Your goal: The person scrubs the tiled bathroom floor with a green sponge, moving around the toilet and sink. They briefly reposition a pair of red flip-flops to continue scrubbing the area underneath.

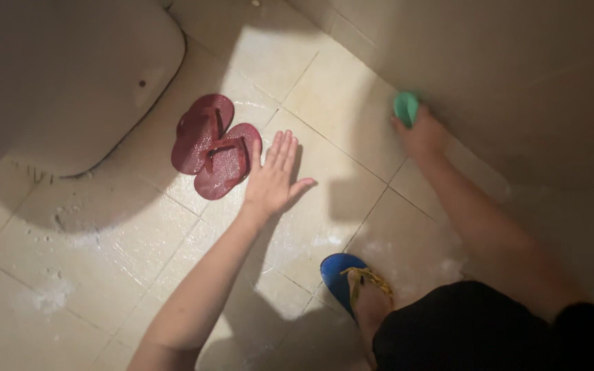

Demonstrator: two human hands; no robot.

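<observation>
Down at centre frame, the left hand point(273, 180) lies flat with fingers spread on the wet, soapy floor tiles point(125, 240), seemingly as a prop for the crouch. At upper right, the right hand point(422, 134) is curled around a green scrubber point(405, 107), pressing it where wall point(517, 75) meets floor. Just left of the spread hand lie overlapping maroon flip-flops point(213, 145). No packages or labels show.
</observation>
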